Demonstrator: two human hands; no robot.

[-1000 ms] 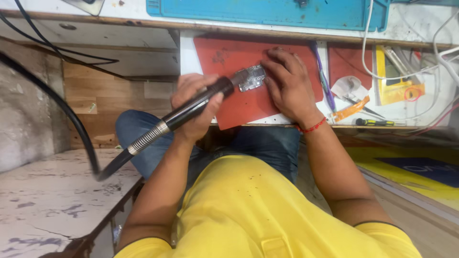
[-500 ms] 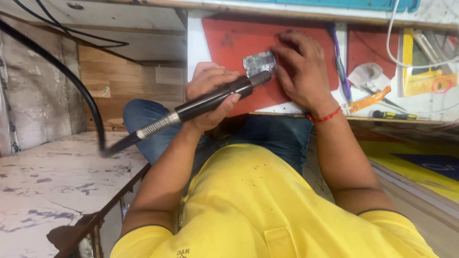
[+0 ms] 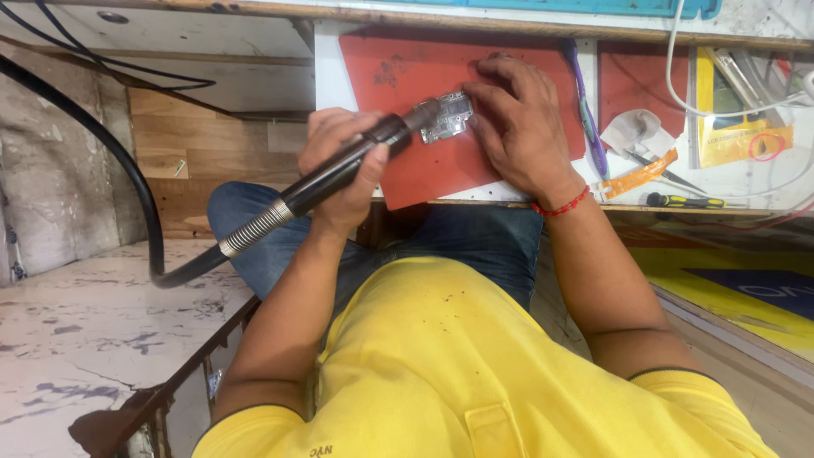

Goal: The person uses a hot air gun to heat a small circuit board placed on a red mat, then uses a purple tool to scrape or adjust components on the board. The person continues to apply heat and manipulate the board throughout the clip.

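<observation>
Black glossy plastic handpiece (image 3: 339, 174) with ribbed metal collar; small silvery, perhaps metal, plate (image 3: 447, 118); matt red rubbery mat (image 3: 398, 76).

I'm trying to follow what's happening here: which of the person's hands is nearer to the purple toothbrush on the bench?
The right hand. It rests on the red mat just beside the purple toothbrush, holding down a small metal board. The left hand grips the black hose tool, farther away.

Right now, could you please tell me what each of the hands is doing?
Left hand: closed around the black hot-air handpiece.
Right hand: open, fingers pressing the small circuit board onto the red mat.
</observation>
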